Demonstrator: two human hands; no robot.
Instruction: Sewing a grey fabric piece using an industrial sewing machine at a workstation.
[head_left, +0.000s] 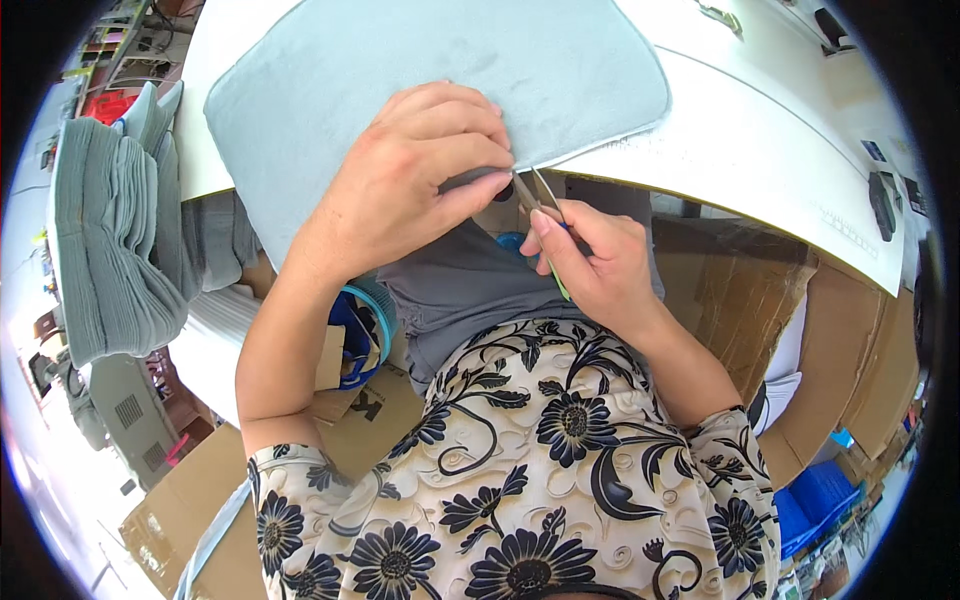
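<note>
A textile workshop, as shown by its goods and tools.
A cloth (450, 50) is spread across a white table (790, 160) and over its near edge, where scissors (526, 192) are held. Beyond the left edge, more cloths of similar colour are piled in a thick stack (105, 250). Cardboard boxes (840, 360) are set below the near right corner.

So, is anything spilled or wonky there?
I see no spill. The pile on the left looks wonky: its layers bulge and bend instead of lying flat. The cloth also hangs partly over the table edge.
</note>
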